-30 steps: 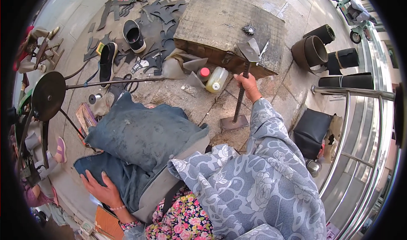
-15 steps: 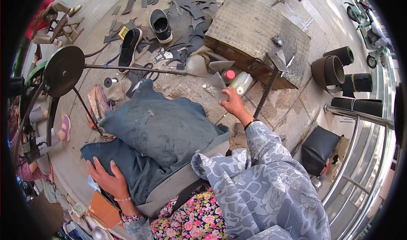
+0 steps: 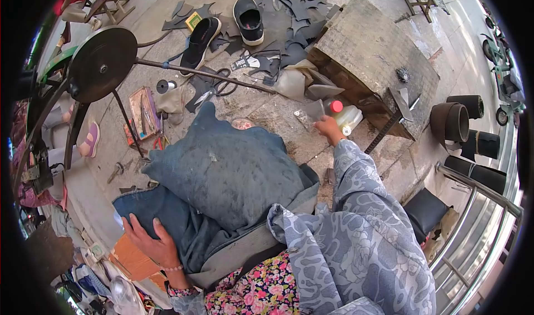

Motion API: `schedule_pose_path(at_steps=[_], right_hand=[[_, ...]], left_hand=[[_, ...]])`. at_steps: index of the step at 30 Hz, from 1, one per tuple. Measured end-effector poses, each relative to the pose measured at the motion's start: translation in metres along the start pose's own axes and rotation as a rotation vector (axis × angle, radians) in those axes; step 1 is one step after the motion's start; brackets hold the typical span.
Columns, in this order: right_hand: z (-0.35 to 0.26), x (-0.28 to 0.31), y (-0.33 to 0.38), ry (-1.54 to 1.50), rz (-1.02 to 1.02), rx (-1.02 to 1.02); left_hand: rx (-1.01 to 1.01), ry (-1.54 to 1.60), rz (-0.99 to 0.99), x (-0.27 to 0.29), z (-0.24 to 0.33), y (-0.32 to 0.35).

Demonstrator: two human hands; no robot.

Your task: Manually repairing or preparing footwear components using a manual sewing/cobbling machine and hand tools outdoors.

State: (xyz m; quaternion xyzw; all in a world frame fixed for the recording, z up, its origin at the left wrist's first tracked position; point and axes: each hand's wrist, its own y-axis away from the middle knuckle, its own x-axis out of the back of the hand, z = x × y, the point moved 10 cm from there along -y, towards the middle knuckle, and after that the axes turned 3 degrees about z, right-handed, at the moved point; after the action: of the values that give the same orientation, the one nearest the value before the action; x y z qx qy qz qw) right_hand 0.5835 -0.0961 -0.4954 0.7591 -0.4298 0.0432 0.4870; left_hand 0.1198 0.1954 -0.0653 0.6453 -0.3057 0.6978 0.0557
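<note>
since a second ago my right hand [image 3: 329, 129] left the iron stand, now pinching a grey scrap [image 3: 312, 111] beside the bottle [image 3: 346, 116], which could tip if bumped; left hand [image 3: 149, 238] spread flat on denim [image 3: 222, 173].

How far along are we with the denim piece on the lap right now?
Done: the blue denim is spread over the lap, with the left hand pressing down its lower edge. In hand: the right hand holds a small grey cut piece beside the plastic bottle. Left: that piece is not yet on the denim.
</note>
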Motion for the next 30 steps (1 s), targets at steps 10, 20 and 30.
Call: schedule_pose_path(at_steps=[10, 20, 30], right_hand=[[-0.014, 0.016, 0.081, -0.312, -0.038, 0.128], [-0.073, 0.07, 0.148, -0.29, 0.021, 0.302], [-0.171, 0.117, 0.191, -0.142, 0.036, 0.577]], left_hand=[[-0.011, 0.002, 0.017, -0.004, 0.0, -0.002], [0.009, 0.092, 0.077, 0.003, 0.004, -0.006], [0.084, 0.199, 0.066, 0.012, 0.007, -0.007]])
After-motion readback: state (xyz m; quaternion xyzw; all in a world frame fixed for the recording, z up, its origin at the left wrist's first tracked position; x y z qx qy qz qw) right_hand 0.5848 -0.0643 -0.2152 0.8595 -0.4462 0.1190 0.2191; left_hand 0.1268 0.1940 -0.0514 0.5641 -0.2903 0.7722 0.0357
